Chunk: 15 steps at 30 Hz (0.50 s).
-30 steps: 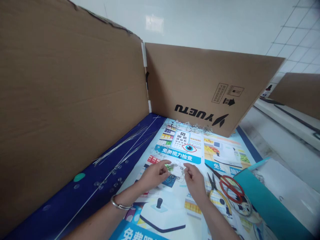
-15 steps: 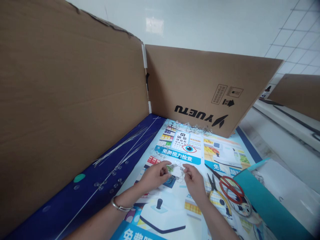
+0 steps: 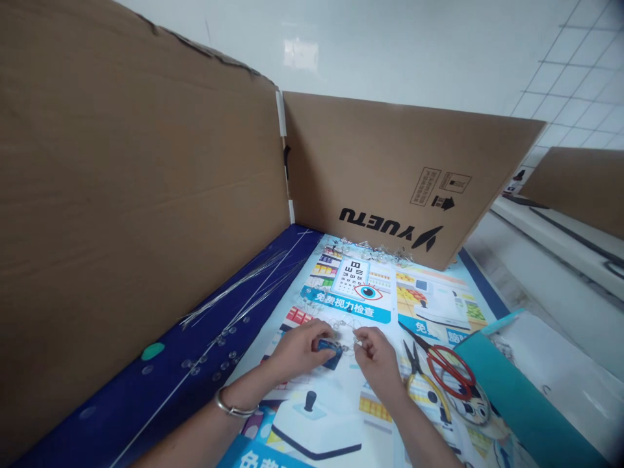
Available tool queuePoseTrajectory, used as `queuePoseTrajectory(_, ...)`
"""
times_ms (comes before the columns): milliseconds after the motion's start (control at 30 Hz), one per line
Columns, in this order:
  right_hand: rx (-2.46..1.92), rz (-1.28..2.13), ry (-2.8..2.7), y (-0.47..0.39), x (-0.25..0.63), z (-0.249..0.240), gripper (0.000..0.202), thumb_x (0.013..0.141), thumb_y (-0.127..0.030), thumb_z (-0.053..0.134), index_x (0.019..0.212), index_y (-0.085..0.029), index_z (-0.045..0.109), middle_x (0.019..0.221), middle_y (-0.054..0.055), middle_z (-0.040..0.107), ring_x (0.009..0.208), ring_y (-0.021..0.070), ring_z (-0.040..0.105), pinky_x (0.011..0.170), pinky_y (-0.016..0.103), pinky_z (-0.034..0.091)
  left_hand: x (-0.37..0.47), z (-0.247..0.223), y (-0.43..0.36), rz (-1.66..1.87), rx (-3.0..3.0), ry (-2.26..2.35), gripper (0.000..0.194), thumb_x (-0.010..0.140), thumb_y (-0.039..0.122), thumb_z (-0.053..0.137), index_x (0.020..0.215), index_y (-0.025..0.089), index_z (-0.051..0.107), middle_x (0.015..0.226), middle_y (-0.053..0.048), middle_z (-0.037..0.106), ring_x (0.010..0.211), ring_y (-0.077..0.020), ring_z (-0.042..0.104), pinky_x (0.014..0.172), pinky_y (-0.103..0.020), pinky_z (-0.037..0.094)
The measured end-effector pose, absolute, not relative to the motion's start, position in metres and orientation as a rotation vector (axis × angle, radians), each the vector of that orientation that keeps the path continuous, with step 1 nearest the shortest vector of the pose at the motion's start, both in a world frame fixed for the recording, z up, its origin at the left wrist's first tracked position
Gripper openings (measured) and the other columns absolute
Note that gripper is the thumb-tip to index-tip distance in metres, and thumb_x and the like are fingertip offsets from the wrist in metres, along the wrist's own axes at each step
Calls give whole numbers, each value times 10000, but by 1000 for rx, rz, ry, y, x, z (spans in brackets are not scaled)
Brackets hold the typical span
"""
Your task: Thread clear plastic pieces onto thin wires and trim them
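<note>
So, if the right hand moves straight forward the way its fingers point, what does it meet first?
Probably the clear bead piece pinched at its fingertips, then the left hand facing the right hand; depth is unclear.

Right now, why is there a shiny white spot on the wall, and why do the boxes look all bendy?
Head view: the white spot is glare from a light bouncing off the glossy wall. The cardboard panels look bent because the wide lens curves things near the edges. Light is soft, with faint shadows. The tiny clear pieces between the left hand and right hand are too small to see sharply.
</note>
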State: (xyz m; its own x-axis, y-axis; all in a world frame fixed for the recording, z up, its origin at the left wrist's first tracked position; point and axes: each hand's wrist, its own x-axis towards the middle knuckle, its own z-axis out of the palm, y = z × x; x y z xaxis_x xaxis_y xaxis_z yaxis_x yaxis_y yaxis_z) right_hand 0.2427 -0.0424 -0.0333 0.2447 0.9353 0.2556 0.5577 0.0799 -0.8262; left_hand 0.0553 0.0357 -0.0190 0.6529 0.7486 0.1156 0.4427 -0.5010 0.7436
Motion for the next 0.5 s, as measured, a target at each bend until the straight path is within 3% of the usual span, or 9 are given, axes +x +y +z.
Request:
queuePoseTrajectory(133, -1577, 490, -1533, -49, 238, -25, 89, 712, -151, 525, 786, -200, 533, 840, 18, 497, 602, 107, 472, 510, 215, 408, 55, -17, 37, 568, 2217, 847, 137, 710, 258, 628, 837, 211, 606, 886, 3, 592, 637, -105, 516, 610, -215, 395)
queuePoseTrajectory(300, -1538, 463, -1690, -55, 235, -19, 114, 696, -114, 517, 765, -203, 533, 891, 35, 490, 793, 151, 512, 591, 227, 415, 55, -20, 39, 592, 2217, 830, 64, 724, 217, 611, 784, 195, 612, 867, -6, 591, 701, -117, 534, 645, -216, 400)
queuePoseTrajectory(500, -1552, 471, -1715, -53, 236, -20, 162, 672, -52, 459, 719, -200, 508, 861, 28, 486, 769, 141, 510, 591, 226, 406, 54, -19, 39, 605, 2197, 830, 42, 716, 207, 612, 754, 189, 611, 845, -5, 594, 732, -130, 542, 655, -221, 404)
